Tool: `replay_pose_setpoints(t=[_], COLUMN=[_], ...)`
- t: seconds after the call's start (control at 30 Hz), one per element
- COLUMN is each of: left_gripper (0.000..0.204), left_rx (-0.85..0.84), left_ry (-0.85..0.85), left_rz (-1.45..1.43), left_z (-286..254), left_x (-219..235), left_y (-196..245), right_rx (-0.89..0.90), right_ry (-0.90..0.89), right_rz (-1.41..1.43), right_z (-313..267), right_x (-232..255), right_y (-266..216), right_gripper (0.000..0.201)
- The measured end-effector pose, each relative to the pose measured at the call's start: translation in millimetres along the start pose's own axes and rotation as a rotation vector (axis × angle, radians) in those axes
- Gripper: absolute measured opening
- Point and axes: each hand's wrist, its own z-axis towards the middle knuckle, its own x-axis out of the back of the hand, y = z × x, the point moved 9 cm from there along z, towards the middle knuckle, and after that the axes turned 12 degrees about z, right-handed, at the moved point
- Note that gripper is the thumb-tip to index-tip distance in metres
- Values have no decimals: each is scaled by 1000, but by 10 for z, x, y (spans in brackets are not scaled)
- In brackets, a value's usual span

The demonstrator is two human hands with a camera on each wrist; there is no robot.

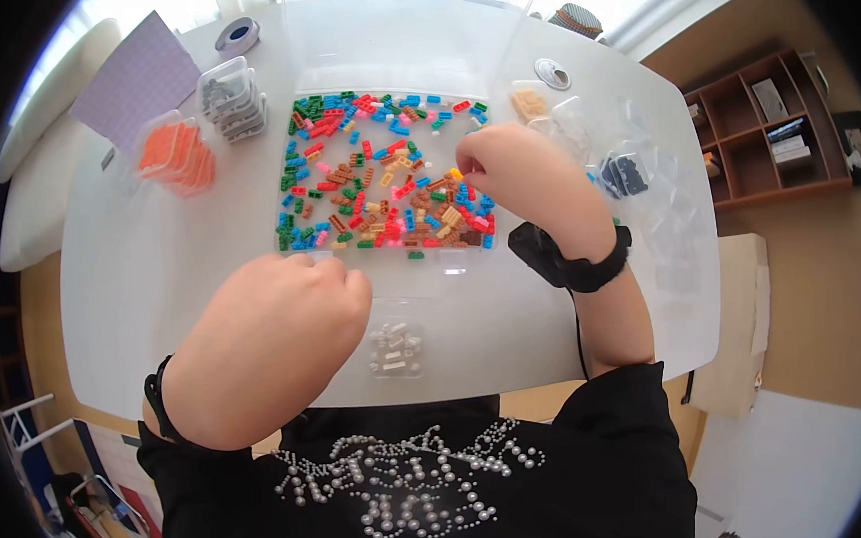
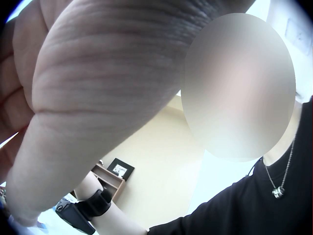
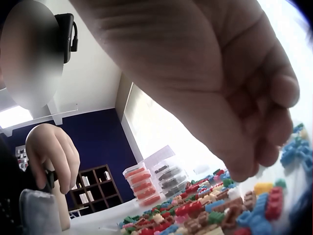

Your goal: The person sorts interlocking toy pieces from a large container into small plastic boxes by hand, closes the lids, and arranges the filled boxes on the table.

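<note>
My left hand (image 1: 282, 337) hovers near the front left of a clear plastic box (image 1: 350, 248), its fingers loosely curled and pointing down. Nothing shows in its grasp in the right wrist view, where the left hand (image 3: 54, 152) hangs in the background. Over the box's right side is my right hand (image 1: 523, 165), fingers bent and thumb tip close to the index finger. A yellow brick (image 3: 263, 188) lies right below its fingertips, with no brick visible between them. Many coloured toy bricks (image 1: 376, 184) are spread across the box in red, blue, green, brown, tan and pink.
A small clear tub of white bricks (image 1: 396, 355) stands near the table's front edge. Stacked tubs of orange pieces (image 1: 177, 156) and grey pieces (image 1: 231, 99) are on the left. To the right are tubs of tan pieces (image 1: 529, 100) and dark pieces (image 1: 622, 173). A tape roll (image 1: 237, 34) lies behind.
</note>
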Motion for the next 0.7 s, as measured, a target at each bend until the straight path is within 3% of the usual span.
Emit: replay_pose_setpoints(t=[0.07, 0.17, 0.37, 0.5, 0.57, 0.7], left_gripper=[22, 22, 22, 11, 23, 23], left_rx=[-10, -9, -14, -43, -29, -22], left_ry=[7, 7, 8, 64, 11, 16], left_rz=[-15, -5, -8, -36, -10, 1], left_z=[-1, -6, -16, -26, -26, -30], left_x=[14, 13, 21, 94, 37, 37], left_y=[-2, -6, -6, 8, 0, -3], right_rx=[-102, 17, -33, -94, -28, -49], right_ry=[-147, -51, -6, -97, -72, -92], right_rz=[123, 139, 64, -4, 64, 46], right_z=[64, 81, 92, 69, 42, 65], right_x=[-208, -302, -279, -332, -325, -378], right_y=[46, 14, -35, -9, -80, -33], right_gripper=[10, 11, 15, 15, 14, 12])
